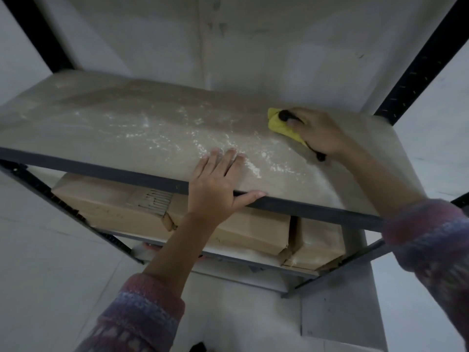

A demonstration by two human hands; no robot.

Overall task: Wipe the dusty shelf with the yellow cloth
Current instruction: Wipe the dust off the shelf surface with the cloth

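Dusty shelf (127,123), cloth (278,124) bunched at its far right, right hand (317,133) gripping it against the board, left hand (215,179) flat on front edge, fingers straight, boxes (106,201) below.

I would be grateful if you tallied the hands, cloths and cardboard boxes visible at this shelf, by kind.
Bare hands: 2, left hand and right hand
Crumpled yellow cloth: 1
Brown cardboard boxes: 2
Total: 5

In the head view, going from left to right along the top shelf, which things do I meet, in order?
In order: left black upright → left hand → yellow cloth → right hand → right black upright.
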